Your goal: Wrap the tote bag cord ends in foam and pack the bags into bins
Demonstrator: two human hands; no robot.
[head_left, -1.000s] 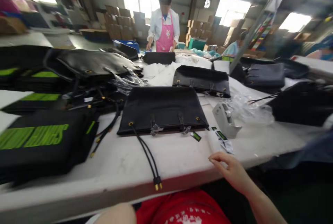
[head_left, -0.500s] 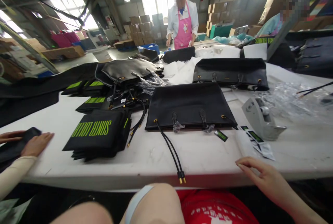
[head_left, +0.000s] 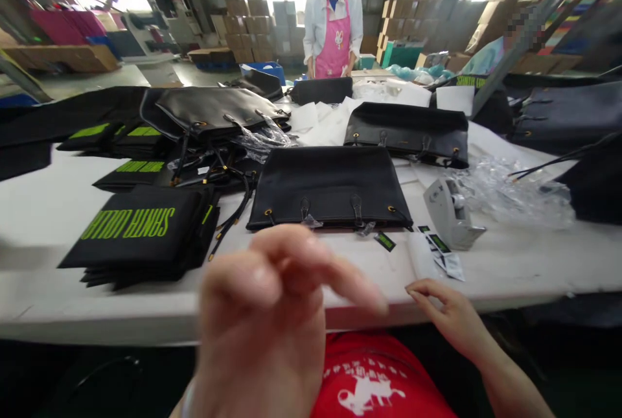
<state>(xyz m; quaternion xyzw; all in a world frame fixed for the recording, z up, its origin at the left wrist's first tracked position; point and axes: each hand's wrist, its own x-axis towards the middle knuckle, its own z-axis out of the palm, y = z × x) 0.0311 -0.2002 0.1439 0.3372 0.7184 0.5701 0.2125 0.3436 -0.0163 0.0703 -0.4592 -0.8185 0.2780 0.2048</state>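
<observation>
My left hand (head_left: pixel 276 301) is raised close to the camera, blurred, its fingers partly bent and apart with nothing visible in them. It hides part of the table's front edge. My right hand (head_left: pixel 437 301) lies at the table edge, fingers loosely stretched and holding nothing I can see. Between and beyond them lies a black handbag (head_left: pixel 330 178) with short handles and gold eyelets. Small black-and-green tags (head_left: pixel 440 243) and a grey tape dispenser (head_left: pixel 449 214) are beyond my right hand. Left of the handbag is a stack of folded black dust bags (head_left: pixel 131 223) with green lettering.
Another black handbag (head_left: pixel 408 129) lies farther back, and more black bags (head_left: pixel 208 107) are piled at the left. Crumpled clear plastic (head_left: pixel 519 191) covers part of the right side. A person in a pink apron (head_left: pixel 335 35) stands across the table. A metal post (head_left: pixel 529 35) slants at the right.
My left hand has come up in front of the camera. The view has turned, so table things sit farther left and another person's hands at the left have left the picture. My right hand stays at the edge.
</observation>
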